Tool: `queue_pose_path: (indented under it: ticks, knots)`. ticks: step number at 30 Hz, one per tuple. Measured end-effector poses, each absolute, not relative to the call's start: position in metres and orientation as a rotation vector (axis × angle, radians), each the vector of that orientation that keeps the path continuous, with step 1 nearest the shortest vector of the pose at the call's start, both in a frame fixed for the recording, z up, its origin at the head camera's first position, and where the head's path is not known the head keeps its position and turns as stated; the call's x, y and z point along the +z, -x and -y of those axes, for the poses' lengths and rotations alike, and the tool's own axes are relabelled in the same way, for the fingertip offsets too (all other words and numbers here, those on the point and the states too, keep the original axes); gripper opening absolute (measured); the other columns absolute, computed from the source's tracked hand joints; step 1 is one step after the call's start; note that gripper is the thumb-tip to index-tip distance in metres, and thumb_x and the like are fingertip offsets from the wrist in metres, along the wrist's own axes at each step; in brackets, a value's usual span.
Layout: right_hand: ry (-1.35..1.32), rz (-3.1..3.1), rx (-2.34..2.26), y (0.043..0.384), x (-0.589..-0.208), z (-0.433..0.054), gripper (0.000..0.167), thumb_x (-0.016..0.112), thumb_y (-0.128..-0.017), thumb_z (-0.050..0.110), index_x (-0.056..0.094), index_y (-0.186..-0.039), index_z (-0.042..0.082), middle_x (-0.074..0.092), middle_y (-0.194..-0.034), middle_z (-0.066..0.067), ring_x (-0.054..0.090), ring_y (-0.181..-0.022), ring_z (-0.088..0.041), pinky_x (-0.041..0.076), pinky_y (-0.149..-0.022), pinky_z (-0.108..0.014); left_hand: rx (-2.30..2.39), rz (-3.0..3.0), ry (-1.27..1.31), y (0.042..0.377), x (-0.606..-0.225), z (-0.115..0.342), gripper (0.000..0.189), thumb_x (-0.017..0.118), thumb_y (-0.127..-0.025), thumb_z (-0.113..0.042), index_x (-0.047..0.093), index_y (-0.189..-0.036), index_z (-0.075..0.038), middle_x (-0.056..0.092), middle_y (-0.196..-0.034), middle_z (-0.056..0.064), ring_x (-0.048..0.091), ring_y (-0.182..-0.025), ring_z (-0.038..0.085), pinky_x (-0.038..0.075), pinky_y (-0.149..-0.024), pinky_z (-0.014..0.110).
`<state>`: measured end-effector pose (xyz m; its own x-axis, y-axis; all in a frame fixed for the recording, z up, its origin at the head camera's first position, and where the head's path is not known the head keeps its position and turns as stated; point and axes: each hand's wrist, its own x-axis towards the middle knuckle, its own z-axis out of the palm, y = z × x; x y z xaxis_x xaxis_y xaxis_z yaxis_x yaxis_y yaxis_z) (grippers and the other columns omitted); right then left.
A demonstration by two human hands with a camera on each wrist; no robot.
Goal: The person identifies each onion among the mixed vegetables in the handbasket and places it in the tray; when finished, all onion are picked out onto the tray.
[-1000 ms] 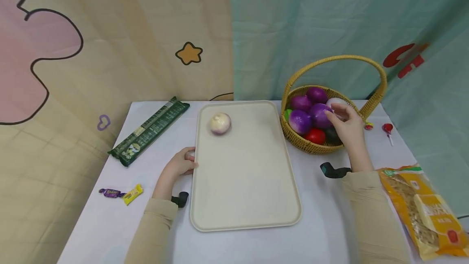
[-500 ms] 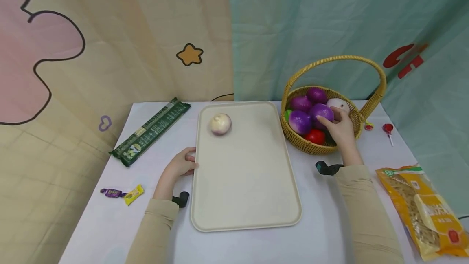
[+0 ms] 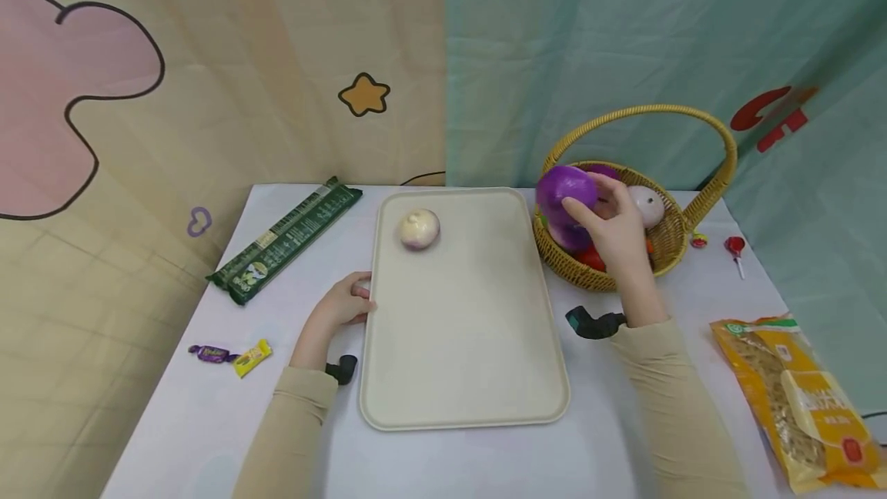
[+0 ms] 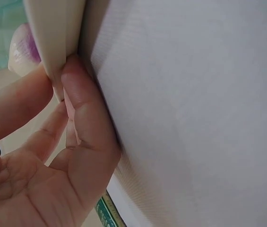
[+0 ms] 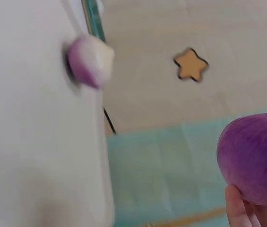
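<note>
Clasping a purple onion (image 3: 564,189) are the right fingers (image 3: 585,216).

The purple onion (image 3: 564,192) is smooth and glossy, like plastic; the pale onion (image 3: 419,229) shines too. The tray (image 3: 464,329) looks like smooth, matt plastic. The basket (image 3: 577,272) is rough, woven wicker. The surface (image 3: 443,468) looks like matt, finely woven cloth. Shiny film wraps the bag (image 3: 797,406).
</note>
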<state>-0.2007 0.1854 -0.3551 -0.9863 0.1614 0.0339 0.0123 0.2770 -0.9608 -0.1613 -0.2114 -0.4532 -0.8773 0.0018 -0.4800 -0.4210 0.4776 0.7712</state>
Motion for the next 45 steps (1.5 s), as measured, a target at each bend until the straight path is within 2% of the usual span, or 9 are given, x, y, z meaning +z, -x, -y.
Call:
queue_pose_path:
  ticks: [5,10,14,20,23,32,39,42,45]
  knots:
    - [0.007,2.455,1.995,0.223,-0.384,-0.124,0.063,0.072,-0.089,0.037,0.046,-0.142,0.013,0.051,-0.138,-0.012,0.056,-0.123,-0.027,0.051,-0.100,-0.043,1.384,-2.314,0.346,0.161,-0.452,0.211,0.066,0.062,-0.089,0.003,0.036,-0.150,-0.002,0.051,-0.102,0.011,0.056,-0.081,0.015,0.055,-0.071,0.025]
    - [0.170,2.587,1.964,0.236,-0.425,-0.081,0.064,0.067,-0.093,0.039,0.043,-0.144,0.009,0.046,-0.141,-0.016,0.052,-0.122,-0.030,0.050,-0.100,-0.040,1.408,-2.292,0.338,0.159,-0.457,0.208,0.066,0.062,-0.089,0.003,0.036,-0.149,-0.002,0.051,-0.100,0.010,0.056,-0.079,0.015,0.056,-0.071,0.026]
    - [0.299,2.583,1.965,0.243,-0.447,-0.066,0.066,0.066,-0.093,0.039,0.041,-0.144,0.006,0.047,-0.138,-0.018,0.050,-0.121,-0.030,0.048,-0.102,-0.043,1.405,-2.286,0.358,0.156,-0.462,0.206,0.065,0.062,-0.089,0.003,0.037,-0.149,-0.003,0.052,-0.101,0.010,0.056,-0.080,0.015,0.056,-0.071,0.026]
    - [0.317,2.543,2.000,0.256,-0.466,-0.059,0.065,0.067,-0.092,0.036,0.043,-0.141,0.001,0.051,-0.133,-0.021,0.051,-0.120,-0.030,0.049,-0.099,-0.042,1.427,-2.285,0.384,0.153,-0.466,0.204,0.065,0.062,-0.088,0.004,0.039,-0.148,-0.003,0.052,-0.101,0.011,0.057,-0.080,0.015,0.056,-0.071,0.027]
    - [0.345,2.595,1.918,0.258,-0.472,-0.060,0.064,0.065,-0.094,0.040,0.046,-0.141,0.001,0.053,-0.134,-0.020,0.052,-0.123,-0.030,0.047,-0.102,-0.040,1.442,-2.269,0.381,0.153,-0.467,0.203,0.066,0.063,-0.088,0.005,0.039,-0.148,-0.003,0.052,-0.101,0.011,0.057,-0.079,0.015,0.056,-0.071,0.027]
    - [0.268,2.691,1.771,0.261,-0.471,-0.065,0.069,0.055,-0.098,0.045,0.040,-0.147,-0.001,0.045,-0.148,-0.022,0.042,-0.138,-0.033,0.039,-0.112,-0.041,1.442,-2.294,0.375,0.156,-0.464,0.203,0.064,0.062,-0.089,0.005,0.039,-0.148,-0.003,0.052,-0.102,0.012,0.057,-0.080,0.016,0.056,-0.071,0.027]
    - [0.185,2.713,1.683,0.254,-0.461,-0.070,0.070,0.054,-0.099,0.043,0.034,-0.150,-0.001,0.039,-0.151,-0.023,0.040,-0.139,-0.036,0.036,-0.114,-0.045,1.416,-2.302,0.369,0.157,-0.458,0.204,0.065,0.062,-0.089,0.004,0.038,-0.149,-0.003,0.053,-0.104,0.014,0.058,-0.082,0.017,0.056,-0.071,0.027]
    - [0.130,2.700,1.645,0.243,-0.446,-0.074,0.066,0.054,-0.099,0.044,0.039,-0.149,0.004,0.040,-0.152,-0.018,0.039,-0.140,-0.035,0.036,-0.114,-0.046,1.394,-2.313,0.359,0.158,-0.455,0.207,0.065,0.063,-0.090,0.002,0.037,-0.150,-0.003,0.054,-0.107,0.015,0.059,-0.083,0.017,0.056,-0.072,0.028]
    - [0.001,2.623,1.631,0.226,-0.425,-0.084,0.054,0.057,-0.099,0.040,0.052,-0.140,0.006,0.051,-0.144,-0.014,0.047,-0.134,-0.032,0.042,-0.109,-0.046,1.381,-2.323,0.349,0.158,-0.451,0.210,0.066,0.063,-0.091,0.001,0.036,-0.150,-0.003,0.054,-0.108,0.016,0.059,-0.084,0.018,0.056,-0.072,0.029]
